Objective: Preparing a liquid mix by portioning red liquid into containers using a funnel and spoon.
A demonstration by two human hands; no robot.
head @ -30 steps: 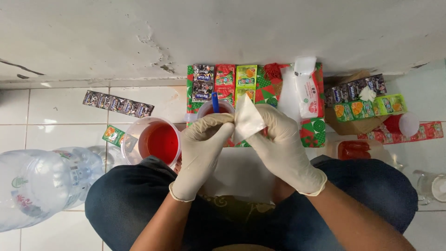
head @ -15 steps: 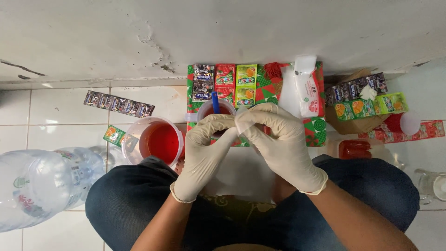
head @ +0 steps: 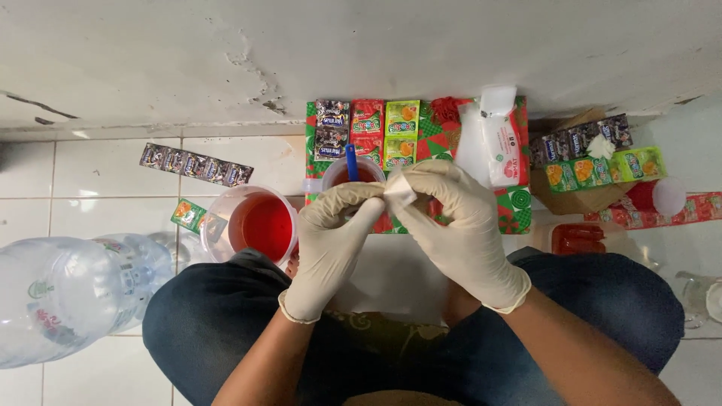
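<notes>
A small white packet (head: 400, 191) sits pinched between the fingertips of both gloved hands, held just above a clear cup (head: 352, 177) of red drink with a blue stick (head: 351, 162) standing in it. The left hand (head: 335, 248) grips the packet's left edge, thumb and forefinger pressed together on it, the other fingers curled in close. The right hand (head: 459, 225) pinches the packet's right side the same way, its fingers bent over the top and bunched tightly. The two hands touch at the fingertips.

The cup stands on a red and green patterned box (head: 511, 207), where rows of small sachets (head: 368, 124) in black, red and green lie beside a white wipes pack (head: 500, 139). Left of the cup, on the white tiled floor (head: 98, 177), is a pitcher (head: 259, 224) holding red liquid, with a green sachet (head: 188, 214) just beside it and a dark sachet strip (head: 195, 164) farther out. A large clear water bottle (head: 68, 297) lies at the far left. More sachets (head: 594, 154) rest on a brown box at the right.
</notes>
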